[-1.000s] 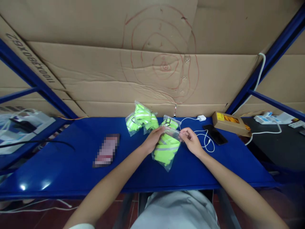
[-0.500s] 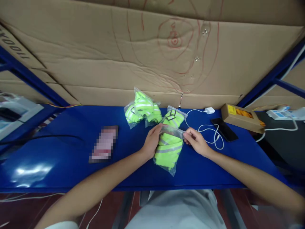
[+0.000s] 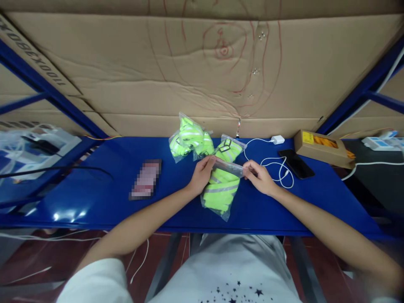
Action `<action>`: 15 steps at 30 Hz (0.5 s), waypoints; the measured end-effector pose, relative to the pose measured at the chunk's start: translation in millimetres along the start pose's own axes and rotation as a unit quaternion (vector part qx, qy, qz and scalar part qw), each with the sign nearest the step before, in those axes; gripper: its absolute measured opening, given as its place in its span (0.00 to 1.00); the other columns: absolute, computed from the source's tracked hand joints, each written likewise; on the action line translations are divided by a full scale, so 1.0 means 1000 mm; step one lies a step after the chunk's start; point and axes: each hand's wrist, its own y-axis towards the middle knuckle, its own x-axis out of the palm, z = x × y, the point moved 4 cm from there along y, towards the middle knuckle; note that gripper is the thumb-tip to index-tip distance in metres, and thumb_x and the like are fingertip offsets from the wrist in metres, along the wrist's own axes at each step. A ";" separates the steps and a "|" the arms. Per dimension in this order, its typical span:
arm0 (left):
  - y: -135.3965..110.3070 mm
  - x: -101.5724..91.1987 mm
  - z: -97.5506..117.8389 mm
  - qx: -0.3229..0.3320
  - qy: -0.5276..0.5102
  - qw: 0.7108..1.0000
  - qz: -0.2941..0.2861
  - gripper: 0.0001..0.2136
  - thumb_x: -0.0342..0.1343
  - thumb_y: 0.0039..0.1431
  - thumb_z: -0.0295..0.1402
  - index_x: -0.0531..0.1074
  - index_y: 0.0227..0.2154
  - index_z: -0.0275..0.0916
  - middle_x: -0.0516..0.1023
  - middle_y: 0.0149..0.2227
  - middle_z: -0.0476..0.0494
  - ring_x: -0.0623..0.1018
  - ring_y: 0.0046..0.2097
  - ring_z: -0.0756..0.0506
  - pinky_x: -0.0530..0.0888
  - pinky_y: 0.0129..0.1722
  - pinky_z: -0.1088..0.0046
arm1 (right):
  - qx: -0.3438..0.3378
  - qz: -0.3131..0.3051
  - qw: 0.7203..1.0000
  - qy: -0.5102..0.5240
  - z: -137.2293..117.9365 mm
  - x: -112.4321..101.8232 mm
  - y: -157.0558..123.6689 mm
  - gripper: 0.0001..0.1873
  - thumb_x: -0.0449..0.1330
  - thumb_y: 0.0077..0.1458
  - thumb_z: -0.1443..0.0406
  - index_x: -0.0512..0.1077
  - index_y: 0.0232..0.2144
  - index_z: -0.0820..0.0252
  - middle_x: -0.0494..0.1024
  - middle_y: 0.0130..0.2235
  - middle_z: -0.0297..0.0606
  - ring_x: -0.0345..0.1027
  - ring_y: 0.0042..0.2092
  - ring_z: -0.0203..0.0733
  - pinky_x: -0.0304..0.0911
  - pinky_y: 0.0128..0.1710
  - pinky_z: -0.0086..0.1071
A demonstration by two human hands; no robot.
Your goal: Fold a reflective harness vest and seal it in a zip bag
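Note:
A clear plastic bag (image 3: 221, 191) holds folded neon-yellow fabric with grey reflective strips. Its upper edge is stretched between my two hands above the table. My left hand (image 3: 202, 174) pinches the left corner of that edge, and my right hand (image 3: 259, 176) pinches the right corner. Just behind it lies another bagged neon-yellow bundle (image 3: 229, 149) with a black buckle showing. Farther back on the left, several more bagged neon-yellow bundles (image 3: 192, 136) are heaped together against the cardboard.
On the blue table (image 3: 107, 189), a phone with a blurred screen (image 3: 147, 179) lies left of my hands. To the right are a white cable (image 3: 285, 181), a charger plug (image 3: 277, 139), a dark phone (image 3: 296, 163) and a small cardboard box (image 3: 322, 147). Cardboard (image 3: 126, 63) walls off the back.
The camera view has shifted a little, so the scene sits slightly higher in the picture. Both hands keep their pinch on the bag's upper edge.

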 end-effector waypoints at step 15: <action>-0.007 0.010 -0.002 0.006 0.021 0.995 -0.099 0.18 0.60 0.60 0.51 0.76 0.37 0.39 0.82 0.38 0.44 0.78 0.42 0.42 0.72 0.45 0.70 | -0.038 -0.058 0.990 -0.126 -0.003 0.002 -0.001 0.03 0.56 0.59 0.66 0.66 0.32 0.55 0.71 0.27 0.30 0.63 0.27 0.36 0.55 0.31 0.30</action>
